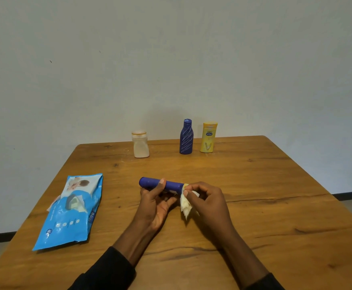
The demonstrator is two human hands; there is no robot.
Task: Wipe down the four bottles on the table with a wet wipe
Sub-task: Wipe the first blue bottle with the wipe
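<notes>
My left hand holds a slim dark blue bottle sideways above the wooden table, thumb over its top side. At the bottle's right end, my right hand pinches a crumpled white wet wipe. Three other bottles stand upright near the far edge: a white one on the left, a blue patterned one in the middle and a yellow one to its right.
A blue pack of wet wipes lies flat on the table's left side, its flap lifted. A plain wall rises just behind the far edge.
</notes>
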